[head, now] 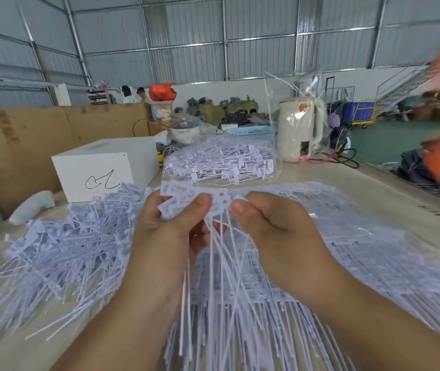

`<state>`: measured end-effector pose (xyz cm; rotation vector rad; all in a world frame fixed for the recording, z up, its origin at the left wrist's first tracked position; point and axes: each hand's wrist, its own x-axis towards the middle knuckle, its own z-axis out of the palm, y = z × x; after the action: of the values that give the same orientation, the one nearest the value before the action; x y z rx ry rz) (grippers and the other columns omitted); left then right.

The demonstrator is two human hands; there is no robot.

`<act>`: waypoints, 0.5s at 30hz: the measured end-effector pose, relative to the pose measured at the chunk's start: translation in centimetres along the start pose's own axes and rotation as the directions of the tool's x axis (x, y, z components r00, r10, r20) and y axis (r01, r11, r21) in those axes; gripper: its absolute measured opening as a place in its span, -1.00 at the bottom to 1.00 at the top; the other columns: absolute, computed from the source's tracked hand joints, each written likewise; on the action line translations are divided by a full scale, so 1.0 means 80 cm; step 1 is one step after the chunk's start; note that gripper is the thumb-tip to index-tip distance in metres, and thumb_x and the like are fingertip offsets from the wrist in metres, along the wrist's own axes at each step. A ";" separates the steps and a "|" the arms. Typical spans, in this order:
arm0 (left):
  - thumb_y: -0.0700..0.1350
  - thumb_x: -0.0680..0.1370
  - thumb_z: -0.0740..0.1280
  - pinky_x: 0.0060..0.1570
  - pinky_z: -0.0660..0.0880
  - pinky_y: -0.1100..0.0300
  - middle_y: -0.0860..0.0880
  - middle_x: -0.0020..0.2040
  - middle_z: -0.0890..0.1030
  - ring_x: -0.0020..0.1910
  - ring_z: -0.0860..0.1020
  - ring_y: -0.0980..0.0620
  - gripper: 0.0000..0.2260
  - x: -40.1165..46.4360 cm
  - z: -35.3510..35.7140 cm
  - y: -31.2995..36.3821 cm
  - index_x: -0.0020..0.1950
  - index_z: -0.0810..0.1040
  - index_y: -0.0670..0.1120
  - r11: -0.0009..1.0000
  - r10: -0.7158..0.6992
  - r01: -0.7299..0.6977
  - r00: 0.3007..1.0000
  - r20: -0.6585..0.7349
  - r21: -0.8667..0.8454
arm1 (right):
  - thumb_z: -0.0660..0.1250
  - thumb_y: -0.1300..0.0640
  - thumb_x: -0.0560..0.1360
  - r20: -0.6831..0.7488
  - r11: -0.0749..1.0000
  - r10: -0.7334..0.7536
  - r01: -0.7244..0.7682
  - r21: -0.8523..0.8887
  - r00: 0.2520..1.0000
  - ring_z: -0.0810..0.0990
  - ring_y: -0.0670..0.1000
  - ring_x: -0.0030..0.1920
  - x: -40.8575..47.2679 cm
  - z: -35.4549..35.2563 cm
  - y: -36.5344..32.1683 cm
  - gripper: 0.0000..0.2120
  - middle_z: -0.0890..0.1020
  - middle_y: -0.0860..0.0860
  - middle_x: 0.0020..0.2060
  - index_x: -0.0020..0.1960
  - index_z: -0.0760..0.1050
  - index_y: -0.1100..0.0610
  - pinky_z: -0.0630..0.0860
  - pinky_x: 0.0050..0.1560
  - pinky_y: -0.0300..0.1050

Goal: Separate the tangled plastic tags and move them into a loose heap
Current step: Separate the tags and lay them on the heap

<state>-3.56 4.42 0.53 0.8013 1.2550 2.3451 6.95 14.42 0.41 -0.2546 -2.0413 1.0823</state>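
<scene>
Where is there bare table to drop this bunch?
Bare table shows right of the bagged tags, toward the kettle, and a strip by the box. Crowded: the loose heap on the left, joined sheets on the right. Both hands grip the bunch.

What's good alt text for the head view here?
Two bare hands, left hand and right hand, pinch a bunch of white plastic tags above a table, tails hanging down. A loose heap of tags lies left, flat tag sheets right; behind are a clear bag of tags and a white box.
</scene>
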 end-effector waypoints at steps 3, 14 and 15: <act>-0.12 0.23 0.53 -0.04 0.48 -0.11 -0.20 -0.08 0.58 -0.12 0.49 -0.19 -0.49 -0.001 0.001 -0.001 0.14 0.53 -0.20 0.998 -0.025 0.024 0.999 -0.024 -0.050 | 0.23 0.11 0.62 -0.049 0.995 -0.027 0.032 0.094 0.998 0.17 -0.13 -0.46 -0.001 0.004 -0.003 -0.58 0.21 -0.12 -0.51 -0.39 0.21 0.10 0.17 -0.41 -0.28; -0.19 0.48 0.40 -0.41 0.55 0.19 -0.17 -0.23 0.62 -0.39 0.58 -0.05 -0.67 0.028 -0.033 0.011 0.19 0.52 -0.33 0.989 -0.133 0.134 0.991 -0.031 0.066 | 0.24 -0.05 0.62 -0.199 0.962 0.077 -0.020 0.273 0.977 0.19 -0.14 -0.49 0.003 -0.007 0.006 -0.57 0.22 -0.14 -0.49 -0.35 0.24 0.10 0.21 -0.40 -0.26; -0.19 0.43 0.44 -0.39 0.54 0.17 -0.16 -0.21 0.65 -0.38 0.60 -0.06 -0.66 0.026 -0.028 0.010 0.16 0.55 -0.26 0.989 -0.109 0.108 0.994 0.008 0.105 | 0.24 -0.06 0.59 -0.130 0.964 0.048 -0.012 0.265 0.990 0.20 -0.13 -0.48 0.004 -0.008 0.011 -0.58 0.23 -0.14 -0.49 -0.33 0.25 0.15 0.22 -0.39 -0.25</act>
<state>-6.60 3.71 0.87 0.7595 1.3894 2.2002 7.06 15.46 0.12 -0.2169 -1.7557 1.3052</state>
